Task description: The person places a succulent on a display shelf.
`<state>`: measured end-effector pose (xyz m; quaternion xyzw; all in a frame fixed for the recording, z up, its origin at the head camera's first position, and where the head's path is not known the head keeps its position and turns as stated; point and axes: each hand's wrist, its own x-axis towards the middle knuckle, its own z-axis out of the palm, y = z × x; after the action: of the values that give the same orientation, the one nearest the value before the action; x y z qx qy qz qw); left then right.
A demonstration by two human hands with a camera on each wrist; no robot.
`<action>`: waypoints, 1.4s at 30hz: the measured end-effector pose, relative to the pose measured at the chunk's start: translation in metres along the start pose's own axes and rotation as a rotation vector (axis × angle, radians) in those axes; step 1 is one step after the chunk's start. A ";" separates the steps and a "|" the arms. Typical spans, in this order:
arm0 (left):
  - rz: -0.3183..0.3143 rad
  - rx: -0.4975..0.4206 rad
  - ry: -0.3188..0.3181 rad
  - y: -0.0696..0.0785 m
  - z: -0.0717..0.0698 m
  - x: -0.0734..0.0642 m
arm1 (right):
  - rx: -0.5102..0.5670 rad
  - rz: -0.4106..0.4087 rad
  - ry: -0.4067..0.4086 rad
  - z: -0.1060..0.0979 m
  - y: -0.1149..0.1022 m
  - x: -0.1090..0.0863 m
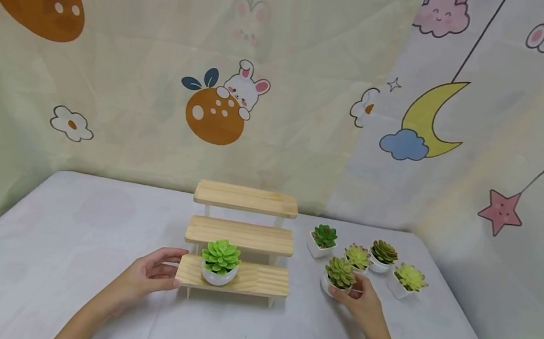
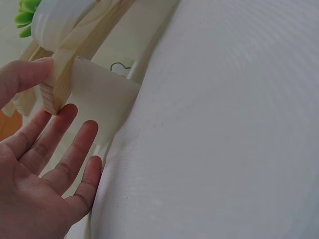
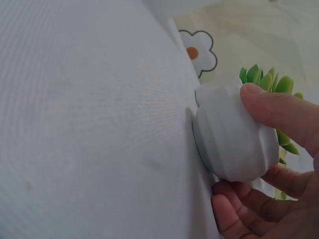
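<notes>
A three-tier wooden display stand [image 1: 239, 236] stands on the white table. On its lowest step sits a bright green succulent [image 1: 220, 261] in a round white pot. My left hand [image 1: 146, 275] pinches the left end of that lowest step, thumb against the board and fingertips at its underside. Off to the right, my right hand [image 1: 362, 306] grips a potted succulent [image 1: 339, 273] by its white pot [image 3: 234, 137], thumb on one side and fingers on the other. The pot is at the tabletop; whether it fully rests there I cannot tell.
Behind my right hand stand several more potted succulents: a dark green one [image 1: 324, 237], a pale one [image 1: 357, 257], a brownish-green one [image 1: 384, 253] and a yellow-green one [image 1: 409, 278]. A patterned cloth [image 1: 289, 90] hangs along the table's back edge.
</notes>
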<state>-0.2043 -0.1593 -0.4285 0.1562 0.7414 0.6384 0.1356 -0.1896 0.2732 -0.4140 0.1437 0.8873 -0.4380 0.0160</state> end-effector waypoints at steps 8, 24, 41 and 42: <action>-0.008 0.001 0.003 0.000 0.000 0.000 | -0.033 -0.008 0.015 0.000 0.000 0.001; 0.001 0.004 0.003 0.000 -0.002 0.000 | -0.026 0.000 0.034 -0.002 -0.001 0.002; 0.005 0.000 0.001 0.000 -0.001 0.001 | 0.027 -0.043 0.025 -0.010 -0.023 -0.010; 0.004 0.000 0.001 0.000 -0.001 0.001 | 0.031 -0.048 0.025 -0.010 -0.025 -0.011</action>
<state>-0.2055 -0.1599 -0.4280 0.1573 0.7413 0.6386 0.1338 -0.1848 0.2643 -0.3868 0.1279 0.8836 -0.4504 -0.0077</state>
